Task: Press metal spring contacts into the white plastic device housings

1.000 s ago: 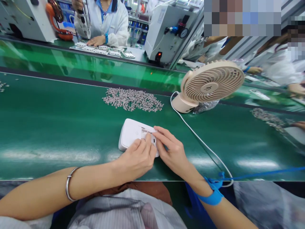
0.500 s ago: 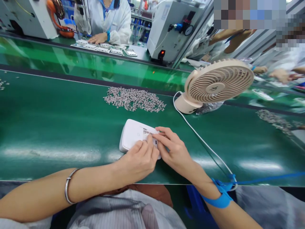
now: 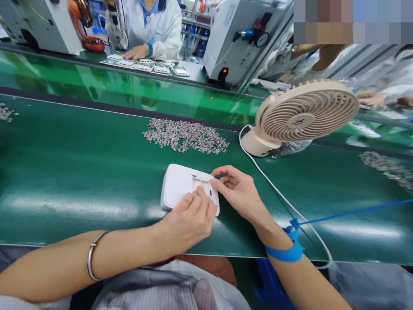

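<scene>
A white rounded plastic housing [image 3: 179, 185] lies flat on the green belt [image 3: 71, 172] near its front edge. My left hand [image 3: 189, 217] rests on the housing's near right part, fingertips pressing beside a small slot with metal contacts [image 3: 199, 179]. My right hand [image 3: 237, 191] touches the housing's right end, thumb and forefinger pinched at the slot; whether a small part sits between them I cannot tell. A blue wrist strap [image 3: 285, 252] circles my right wrist. A pile of small silvery metal parts [image 3: 185, 135] lies on the belt just beyond the housing.
A beige desk fan [image 3: 301, 116] stands at the right, its white cable [image 3: 277, 193] trailing toward me. Further piles of parts [image 3: 385, 168] lie right and far left. Across the second belt a person in a white coat [image 3: 151, 26] works over white trays beside grey machines [image 3: 232, 38].
My right hand has lifted its fingers slightly and shifted right along the housing's end. The left hand stays pressed on the housing. The view has drifted a little left.
</scene>
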The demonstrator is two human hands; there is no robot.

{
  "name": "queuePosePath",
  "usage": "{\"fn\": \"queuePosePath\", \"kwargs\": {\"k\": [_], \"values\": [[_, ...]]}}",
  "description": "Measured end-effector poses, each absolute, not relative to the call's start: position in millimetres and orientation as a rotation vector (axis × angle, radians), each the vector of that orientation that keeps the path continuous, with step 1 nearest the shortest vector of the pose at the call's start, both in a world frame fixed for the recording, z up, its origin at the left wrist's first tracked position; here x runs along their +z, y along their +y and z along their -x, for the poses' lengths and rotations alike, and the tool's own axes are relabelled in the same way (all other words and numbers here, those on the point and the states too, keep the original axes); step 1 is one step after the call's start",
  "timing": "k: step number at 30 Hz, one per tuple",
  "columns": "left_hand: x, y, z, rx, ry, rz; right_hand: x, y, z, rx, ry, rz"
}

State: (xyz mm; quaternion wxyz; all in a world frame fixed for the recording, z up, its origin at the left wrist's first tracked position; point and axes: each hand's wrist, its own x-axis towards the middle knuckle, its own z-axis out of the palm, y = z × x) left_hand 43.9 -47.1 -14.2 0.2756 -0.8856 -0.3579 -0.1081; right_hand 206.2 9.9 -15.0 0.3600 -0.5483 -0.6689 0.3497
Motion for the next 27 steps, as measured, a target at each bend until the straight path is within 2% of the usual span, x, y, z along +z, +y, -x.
{"fn": "queuePosePath", "kwargs": {"k": [2,7,11,14,18,23,27], "values": [[-10.7,-38.0,-40.8,-0.161,-1.16,2.262,-20.4,11.1,-206.2,0.892,-1.647,1.424],[13.2,17.2,7.2,0.252,-1.884,2.015,-35.6,15.8,-204.8,0.526,-1.755,1.408],[26.3,58.1,61.3,0.263,-2.21,1.846,-42.8,20.0,-205.6,0.381,-1.818,1.362],[22.9,67.6,74.5,0.124,-2.229,1.701,-46.9,28.6,-207.6,0.393,-1.799,1.374],[7.3,64.2,49.8,-0.091,-2.061,1.929,-51.5,51.2,-205.0,0.426,-1.799,1.395],[-12.5,59.7,13.3,-0.26,-1.808,2.188,-49.6,86.4,-183.1,0.179,-2.011,1.43],[-20.0,59.3,5.1,-0.267,-1.753,2.221,-45.4,102.6,-167.8,0.12,-2.175,1.488]]}}
